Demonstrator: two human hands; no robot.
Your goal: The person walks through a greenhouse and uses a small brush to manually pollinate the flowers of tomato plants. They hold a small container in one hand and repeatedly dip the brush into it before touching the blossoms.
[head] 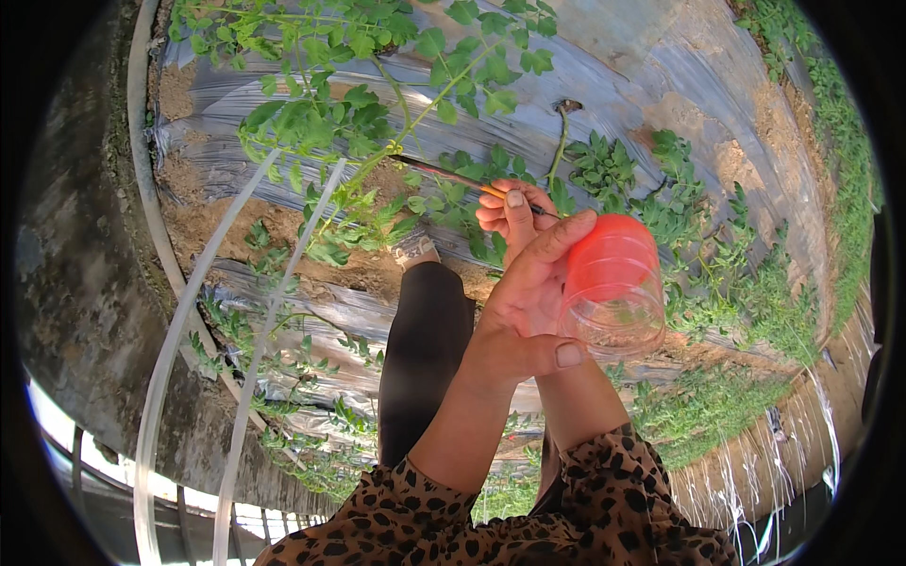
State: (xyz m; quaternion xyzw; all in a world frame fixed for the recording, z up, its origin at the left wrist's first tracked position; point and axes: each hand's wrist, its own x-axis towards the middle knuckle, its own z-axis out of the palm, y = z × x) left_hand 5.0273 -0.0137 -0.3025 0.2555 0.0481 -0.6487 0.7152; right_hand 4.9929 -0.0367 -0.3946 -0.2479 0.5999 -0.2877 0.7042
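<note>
My left hand (527,297) holds a clear plastic cup or jar (614,322) whose upper part in the picture is red; whether that is liquid or coloured plastic, I cannot tell. Just beyond it, my right hand (520,209) pinches a slim orange and dark brush or stick (453,175) between thumb and fingers. Its dark far end is at small yellow flowers (394,148) on the stem of a tomato-like plant (417,117), though contact is unclear. The left hand partly hides the right wrist.
Plastic mulch film (601,78) covers soil around more leafy plants (609,166). Two pale translucent strips (170,347) rise at the left, near a grey pipe (145,177) and a wall (78,269). My leg (425,325) and shoe (417,249) are below. White strings (736,488) hang at the lower right.
</note>
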